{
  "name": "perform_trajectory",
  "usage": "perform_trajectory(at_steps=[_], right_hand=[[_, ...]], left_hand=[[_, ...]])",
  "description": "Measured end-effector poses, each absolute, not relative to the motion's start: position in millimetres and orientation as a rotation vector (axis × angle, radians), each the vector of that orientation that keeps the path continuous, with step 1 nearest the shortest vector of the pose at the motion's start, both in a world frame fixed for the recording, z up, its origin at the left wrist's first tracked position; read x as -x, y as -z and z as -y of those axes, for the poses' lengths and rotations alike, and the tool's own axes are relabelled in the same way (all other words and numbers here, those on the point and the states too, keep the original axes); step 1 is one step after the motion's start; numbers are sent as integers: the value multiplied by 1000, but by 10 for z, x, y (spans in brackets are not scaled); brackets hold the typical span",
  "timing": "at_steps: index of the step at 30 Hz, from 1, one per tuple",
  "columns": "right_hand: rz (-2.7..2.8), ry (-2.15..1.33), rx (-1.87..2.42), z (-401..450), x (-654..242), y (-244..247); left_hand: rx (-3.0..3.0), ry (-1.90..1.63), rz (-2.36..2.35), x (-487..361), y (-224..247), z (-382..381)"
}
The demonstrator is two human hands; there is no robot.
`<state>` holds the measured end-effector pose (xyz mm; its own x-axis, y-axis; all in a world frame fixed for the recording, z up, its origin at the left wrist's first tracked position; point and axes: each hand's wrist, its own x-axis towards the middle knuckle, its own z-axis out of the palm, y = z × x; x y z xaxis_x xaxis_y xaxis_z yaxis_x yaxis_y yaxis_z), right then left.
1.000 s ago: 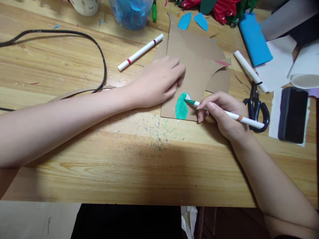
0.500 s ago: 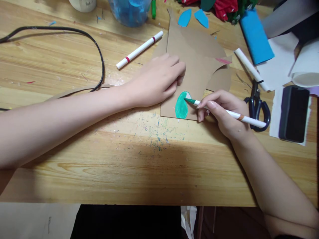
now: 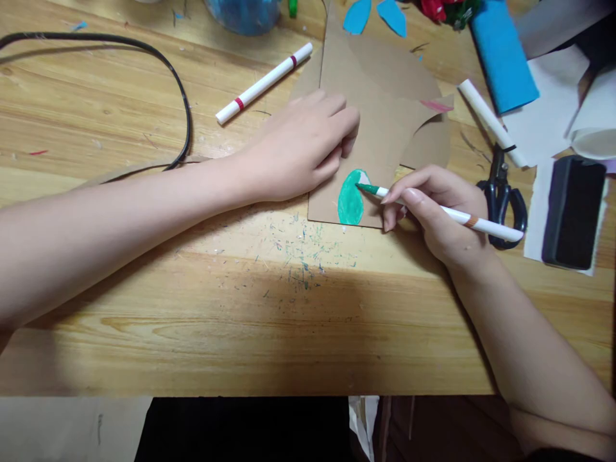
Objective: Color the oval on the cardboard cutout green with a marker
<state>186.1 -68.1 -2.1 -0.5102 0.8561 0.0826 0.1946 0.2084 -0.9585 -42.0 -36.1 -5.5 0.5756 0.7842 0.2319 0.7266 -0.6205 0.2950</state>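
Note:
My right hand (image 3: pixel 440 208) is closed around a white marker (image 3: pixel 457 218) with a brown band. Its green tip touches a leaf-shaped oval (image 3: pixel 350 200), mostly coloured green, with a pale patch at the upper right. The oval lies near the front edge of a brown cardboard piece (image 3: pixel 375 96). On that cardboard rests my left hand (image 3: pixel 308 144), its fingers curled under and the thumb hidden. I see nothing held in it. Left of it lies another white marker (image 3: pixel 264 83) with red bands.
Black-handled scissors (image 3: pixel 501 199), a white marker (image 3: pixel 488 119) and a black phone-like block (image 3: pixel 574 215) lie to the right. Behind are a folded blue sheet (image 3: pixel 505 58), blue leaf cutouts (image 3: pixel 357 16) and a blue-filled container (image 3: pixel 245 14). A black cable (image 3: pixel 185 109) curves at left.
The view has shifted slightly, so things at the back sit higher in the picture. The marker tip stays on the green oval, and both hands keep their grip and place.

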Motion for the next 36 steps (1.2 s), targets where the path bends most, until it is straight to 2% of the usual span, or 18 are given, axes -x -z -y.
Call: perform_trajectory(at_steps=[36], right_hand=[[1867,-1369,1004,651,-1887,40]], left_hand=[[-2583,-528,-1251,442,60,377]])
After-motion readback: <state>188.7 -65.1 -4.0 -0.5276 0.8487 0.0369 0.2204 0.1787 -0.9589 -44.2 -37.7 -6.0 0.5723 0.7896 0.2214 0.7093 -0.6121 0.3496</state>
